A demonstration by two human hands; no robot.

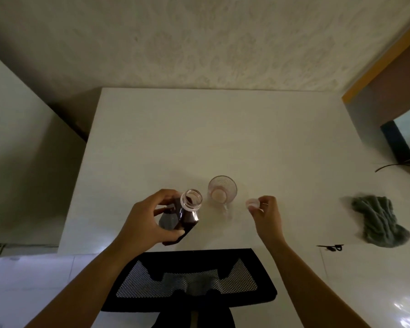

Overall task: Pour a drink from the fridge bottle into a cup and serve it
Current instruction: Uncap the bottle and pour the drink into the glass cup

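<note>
Your left hand grasps the open bottle of dark drink at the center of the frame, low over the white desk. Just to its right stands the empty glass cup on the desk. Your right hand pinches the pale bottle cap between its fingertips. A grey cloth lies at the right edge.

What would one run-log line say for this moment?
left hand: holds open bottle | right hand: holds cap | glass cup: unfilled
</note>
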